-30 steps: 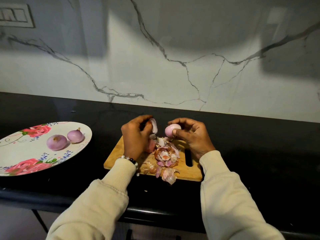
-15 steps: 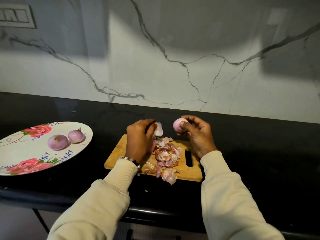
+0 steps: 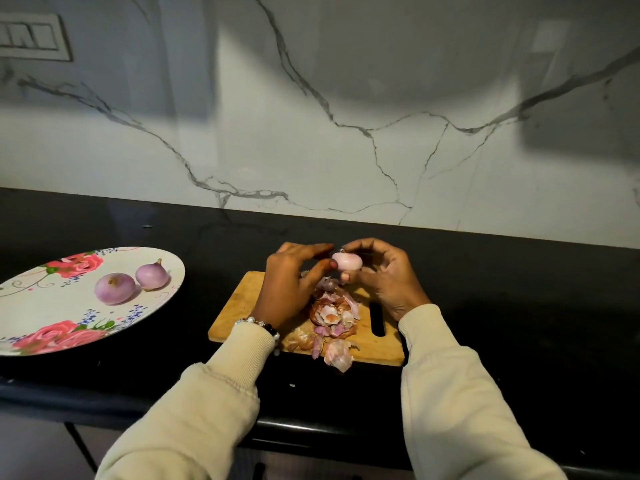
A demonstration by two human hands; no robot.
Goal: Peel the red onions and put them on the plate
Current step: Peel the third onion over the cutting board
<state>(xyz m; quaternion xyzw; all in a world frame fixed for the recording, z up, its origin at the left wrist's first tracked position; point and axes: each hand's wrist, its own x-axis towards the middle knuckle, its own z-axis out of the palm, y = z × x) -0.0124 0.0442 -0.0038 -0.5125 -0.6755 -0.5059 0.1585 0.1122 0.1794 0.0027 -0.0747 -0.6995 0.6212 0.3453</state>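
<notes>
My right hand (image 3: 384, 278) grips a small pale pink onion (image 3: 347, 261) above the far edge of the wooden cutting board (image 3: 235, 306). My left hand (image 3: 291, 282) reaches in from the left, its thumb and fingertips touching the onion's left end. A heap of pink and brown onion peels (image 3: 332, 317) lies on the board below both hands. Two peeled red onions (image 3: 115, 288) (image 3: 152, 276) sit side by side on the oval floral plate (image 3: 41, 313) at the left.
The black countertop (image 3: 519, 306) runs the full width, with its front edge near my sleeves. A white marble backsplash (image 3: 346, 116) rises behind it. A wall switch plate (image 3: 31, 38) is at the top left. One peel (image 3: 337, 355) hangs over the board's near edge.
The piece of peel my left hand held a second ago is gone from it. My left hand has moved right to meet the onion, which my right hand turned and raised slightly.
</notes>
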